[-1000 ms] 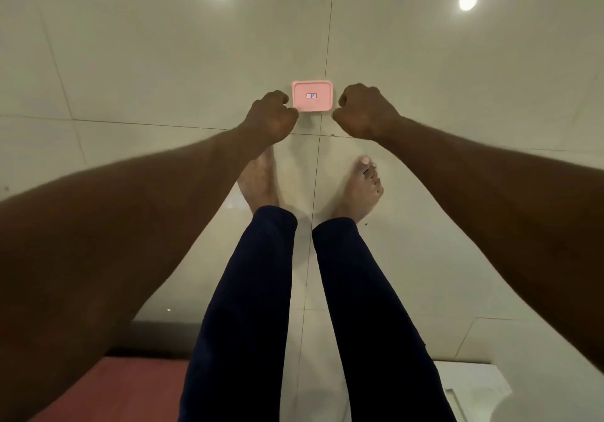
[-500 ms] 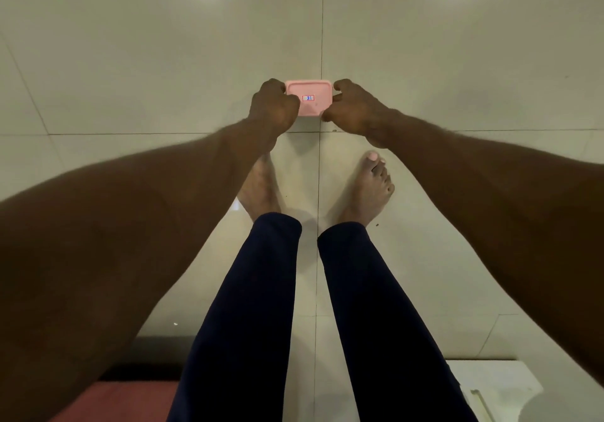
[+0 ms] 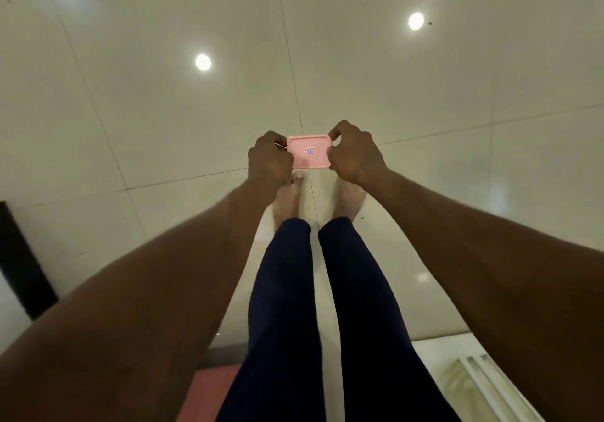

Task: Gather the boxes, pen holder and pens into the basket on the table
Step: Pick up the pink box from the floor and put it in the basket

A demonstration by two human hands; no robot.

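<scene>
A small pink rectangular card (image 3: 309, 152) with a tiny blue-and-red label at its middle is held out in front of me above the floor. My left hand (image 3: 269, 160) grips its left edge and my right hand (image 3: 354, 155) grips its right edge, fingers curled over the rim. Both arms stretch forward from the bottom corners. No basket, boxes, pen holder or pens show in this view.
Glossy pale floor tiles (image 3: 163, 111) with two ceiling-light reflections lie below. My bare feet and dark blue trouser legs (image 3: 294, 291) stand under the card. A dark upright edge (image 3: 23, 258) sits at left, a red mat (image 3: 209, 392) at bottom, a white slatted object (image 3: 474, 376) at bottom right.
Both hands closed in from fists beside the pink card to gripping its two edges. The view tilted and shifted, so the floor lines now run slanted.
</scene>
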